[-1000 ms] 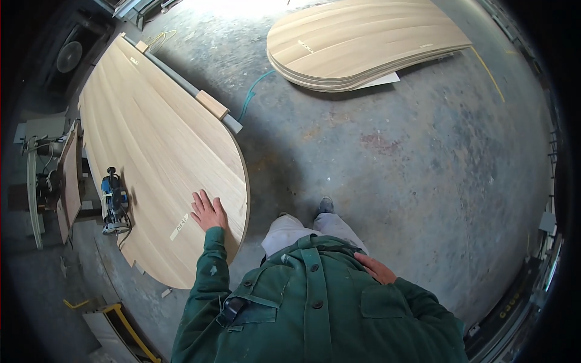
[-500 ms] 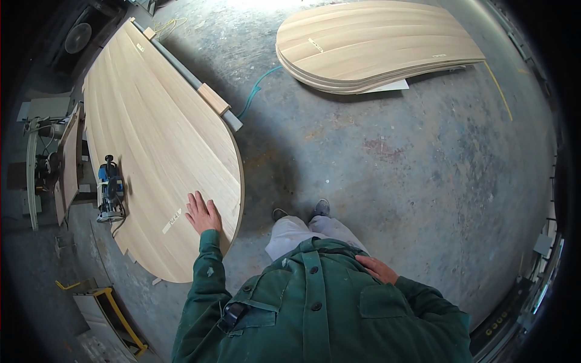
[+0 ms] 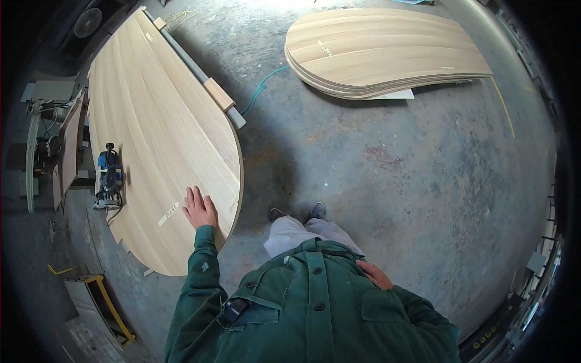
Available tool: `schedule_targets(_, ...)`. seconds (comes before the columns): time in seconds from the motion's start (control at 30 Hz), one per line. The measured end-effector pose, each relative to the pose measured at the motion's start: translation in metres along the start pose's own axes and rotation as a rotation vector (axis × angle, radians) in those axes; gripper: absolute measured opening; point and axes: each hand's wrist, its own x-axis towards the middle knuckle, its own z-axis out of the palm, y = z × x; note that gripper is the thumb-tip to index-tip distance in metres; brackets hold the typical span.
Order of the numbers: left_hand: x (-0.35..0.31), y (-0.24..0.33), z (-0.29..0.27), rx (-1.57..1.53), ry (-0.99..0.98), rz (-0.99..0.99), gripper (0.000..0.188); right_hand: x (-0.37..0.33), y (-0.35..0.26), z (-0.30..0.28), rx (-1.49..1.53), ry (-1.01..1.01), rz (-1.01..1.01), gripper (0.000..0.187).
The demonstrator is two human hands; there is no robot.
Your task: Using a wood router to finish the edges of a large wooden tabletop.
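Observation:
My left hand [image 3: 200, 209] lies flat with spread fingers on a large, curved pale wooden panel [image 3: 160, 133], close to its rounded near end. Just left of my fingertips is a strip of tape [image 3: 169, 214] with writing on it. A blue and black router [image 3: 109, 178] stands on the panel's left edge, its cord beside it. My right hand [image 3: 376, 274] rests against my right hip, at the hem of my green jacket [image 3: 339, 314]. Its fingers look stretched out, partly covered by the jacket, and I see nothing held there.
A stack of similar curved panels [image 3: 387, 54] sits at the far right. A grey bar [image 3: 187, 66] with wooden blocks runs along the panel's right side. A teal hose [image 3: 260, 89] crosses the concrete floor. Machinery [image 3: 45, 142] stands at the far left, a yellow-edged frame [image 3: 112, 308] below it.
My view has shifted slightly, so the panels sit a little lower and further right at the top. Both hands keep the same poses, the left still flat on the panel.

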Motion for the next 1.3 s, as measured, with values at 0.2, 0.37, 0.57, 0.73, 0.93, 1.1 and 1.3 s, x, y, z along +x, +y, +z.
schedule_targets(0.2, -0.001, 0.001, 0.001, 0.008, 0.025, 0.006, 0.053, 0.001, -0.006, -0.007, 0.004, 0.002, 0.05, 0.055)
schedule_targets(0.37, -0.001, 0.002, -0.001, -0.025, 0.044, 0.007, 0.053, 0.007, -0.005, -0.012, -0.014, -0.021, 0.039, 0.055)
schedule_targets(0.57, 0.0, 0.002, -0.003, -0.018, 0.026, 0.004, 0.053, 0.013, -0.005, -0.017, -0.022, -0.055, 0.024, 0.055)
schedule_targets(0.73, 0.0, 0.002, -0.004, -0.038, 0.039, -0.001, 0.053, 0.016, -0.007, -0.019, -0.047, -0.072, 0.039, 0.055)
schedule_targets(0.93, 0.0, 0.003, -0.005, -0.049, 0.035, 0.0, 0.053, 0.015, -0.006, -0.019, -0.041, -0.057, 0.056, 0.055)
schedule_targets(1.1, 0.0, 0.003, -0.006, -0.052, 0.04, 0.009, 0.053, 0.014, -0.004, -0.017, -0.036, -0.051, 0.037, 0.054)
schedule_targets(1.3, 0.0, 0.002, -0.005, -0.052, 0.049, 0.013, 0.052, 0.013, -0.001, -0.016, -0.034, -0.048, 0.035, 0.054)
